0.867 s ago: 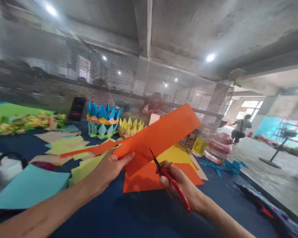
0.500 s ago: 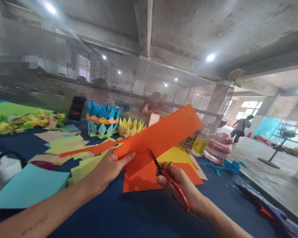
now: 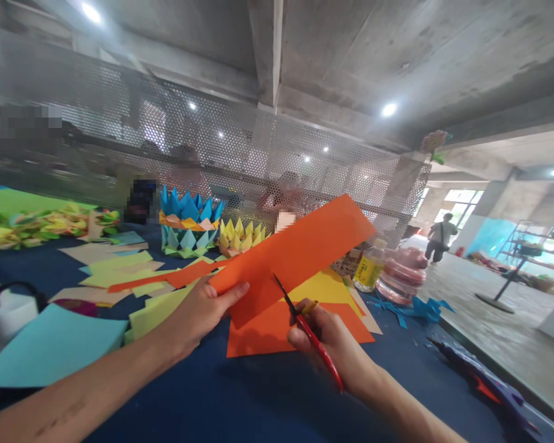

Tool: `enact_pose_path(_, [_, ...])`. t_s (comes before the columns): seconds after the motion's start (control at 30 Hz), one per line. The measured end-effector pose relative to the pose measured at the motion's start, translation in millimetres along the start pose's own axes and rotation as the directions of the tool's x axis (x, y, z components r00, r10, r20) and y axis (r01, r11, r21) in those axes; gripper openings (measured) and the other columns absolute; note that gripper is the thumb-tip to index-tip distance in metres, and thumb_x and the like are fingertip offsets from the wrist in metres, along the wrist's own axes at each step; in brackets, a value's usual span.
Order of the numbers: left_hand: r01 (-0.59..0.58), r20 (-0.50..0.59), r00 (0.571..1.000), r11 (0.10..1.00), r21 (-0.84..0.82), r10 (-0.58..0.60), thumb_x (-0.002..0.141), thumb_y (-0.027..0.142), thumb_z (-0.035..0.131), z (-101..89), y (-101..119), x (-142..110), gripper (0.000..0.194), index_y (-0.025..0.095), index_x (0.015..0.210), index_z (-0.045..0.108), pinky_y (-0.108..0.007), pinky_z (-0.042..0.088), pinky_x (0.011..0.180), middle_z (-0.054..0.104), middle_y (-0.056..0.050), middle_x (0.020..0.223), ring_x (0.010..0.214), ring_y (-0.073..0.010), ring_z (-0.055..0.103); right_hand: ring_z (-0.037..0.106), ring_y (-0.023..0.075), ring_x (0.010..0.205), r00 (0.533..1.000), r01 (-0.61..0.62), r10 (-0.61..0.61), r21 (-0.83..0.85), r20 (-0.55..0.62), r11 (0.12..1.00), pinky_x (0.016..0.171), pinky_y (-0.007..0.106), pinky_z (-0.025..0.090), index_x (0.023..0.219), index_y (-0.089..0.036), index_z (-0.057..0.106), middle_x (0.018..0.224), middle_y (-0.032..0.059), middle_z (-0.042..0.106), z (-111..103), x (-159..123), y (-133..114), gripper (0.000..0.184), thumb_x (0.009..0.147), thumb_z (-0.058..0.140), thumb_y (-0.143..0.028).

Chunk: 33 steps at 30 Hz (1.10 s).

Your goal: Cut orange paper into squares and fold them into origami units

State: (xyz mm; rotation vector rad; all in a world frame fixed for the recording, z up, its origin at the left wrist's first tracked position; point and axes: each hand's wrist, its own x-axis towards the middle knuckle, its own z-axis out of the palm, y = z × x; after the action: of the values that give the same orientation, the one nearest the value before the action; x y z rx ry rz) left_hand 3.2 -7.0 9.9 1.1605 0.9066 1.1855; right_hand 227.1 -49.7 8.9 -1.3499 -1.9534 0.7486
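Observation:
Between thumb and fingers my left hand (image 3: 215, 304) pinches the lower left end of an orange paper sheet (image 3: 300, 246), which slants up to the right. My right hand (image 3: 321, 329) is closed round the red handles of a pair of scissors (image 3: 311, 335). One dark blade lies across the front of the orange paper near its lower edge; the other blade is hidden. Below, on the dark blue tabletop (image 3: 180, 400), another orange sheet (image 3: 258, 335) lies over yellow paper (image 3: 323, 292). A light blue sheet (image 3: 58, 344) is beside my left forearm.
Folded paper crowns (image 3: 191, 221) stand behind my left hand. A yellow-labelled bottle (image 3: 368, 267) and a pink water jug (image 3: 401, 277) are at the right, near blue paper scraps (image 3: 420, 309). A purple glue gun (image 3: 489, 384) lies at the table's right edge. A person (image 3: 441, 237) stands beyond.
The right hand's scissors handles have swung slightly left, and the blade lies a little higher on the paper. The left hand keeps its grip. The distant person has shifted slightly.

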Motion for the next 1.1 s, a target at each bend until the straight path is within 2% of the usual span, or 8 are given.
enact_pose_path(0.1, [0.003,0.009,1.0,1.0,-0.007,-0.003,0.063,0.05,0.081,0.1,-1,1,0.048,0.015,0.094,0.071,-0.035,0.058,0.071,0.079,-0.01,0.089,0.081,-0.029,0.074,0.035,0.0081,0.052,0.999,0.035,-0.034,-0.026,0.03,0.999,0.047,0.022,0.025,0.088,-0.019,0.048,0.062,-0.0057,0.041,-1,-3,-5,0.055,0.083,0.052,-0.073])
enact_pose_path(0.3, [-0.062,0.08,0.995,0.997,0.05,0.058,0.066,0.051,0.08,3.0,-3,-4,0.048,0.015,0.097,0.072,-0.037,0.057,0.081,0.079,-0.008,0.096,0.095,-0.0321,0.072,0.035,0.0083,0.052,0.996,0.057,-0.056,-0.015,0.071,0.998,0.047,0.023,0.024,0.079,-0.02,0.042,0.058,-0.0061,0.039,-1,-3,-6,0.06,0.082,0.045,-0.08])
enact_pose_path(0.47, [-0.052,0.143,0.989,0.997,0.05,0.045,0.071,0.047,0.076,5.4,-5,-7,0.041,0.017,0.098,0.073,-0.037,0.057,0.082,0.079,-0.006,0.096,0.088,-0.0282,0.074,0.033,0.008,0.051,0.997,0.041,-0.041,0.013,0.069,0.999,0.046,0.023,0.022,0.081,-0.02,0.043,0.056,-0.0068,0.037,-1,-3,-4,0.06,0.081,0.045,-0.08])
enact_pose_path(0.73, [-0.049,0.153,0.987,0.998,0.045,0.042,0.071,0.044,0.078,6.5,-2,-7,0.035,0.017,0.093,0.075,-0.033,0.057,0.079,0.079,-0.004,0.091,0.085,-0.0254,0.073,0.03,0.0076,0.05,1.0,0.018,-0.017,0.044,-0.006,0.999,0.045,0.023,0.02,0.073,-0.02,0.042,0.056,-0.0067,0.034,4,-1,0,0.063,0.075,0.051,-0.082])
enact_pose_path(0.87, [-0.041,0.145,0.989,0.999,0.034,0.036,0.067,0.043,0.081,6.7,-1,-8,0.033,0.017,0.087,0.075,-0.033,0.057,0.078,0.079,-0.004,0.089,0.085,-0.0265,0.073,0.03,0.0082,0.051,0.999,0.001,0.0,0.045,-0.038,0.999,0.045,0.023,0.02,0.07,-0.02,0.043,0.056,-0.0057,0.035,4,2,1,0.062,0.072,0.056,-0.081])
enact_pose_path(0.97, [-0.026,0.131,0.991,0.999,0.042,0.02,0.068,0.044,0.08,6.8,-1,-8,0.032,0.017,0.085,0.075,-0.033,0.057,0.077,0.079,-0.004,0.088,0.086,-0.0265,0.073,0.029,0.0074,0.05,0.999,-0.02,0.021,0.013,-0.037,1.0,0.044,0.023,0.02,0.068,-0.02,0.043,0.057,-0.0054,0.035,4,2,2,0.061,0.073,0.057,-0.08])
enact_pose_path(1.1, [-0.01,0.141,0.99,1.0,0.019,0.007,0.068,0.045,0.08,7.1,-1,-8,0.037,0.017,0.091,0.074,-0.035,0.057,0.079,0.079,-0.005,0.091,0.086,-0.0266,0.073,0.031,0.0073,0.05,1.0,-0.015,0.015,-0.019,-0.023,1.0,0.044,0.022,0.02,0.071,-0.02,0.042,0.058,-0.0056,0.035,4,0,2,0.061,0.076,0.054,-0.079])
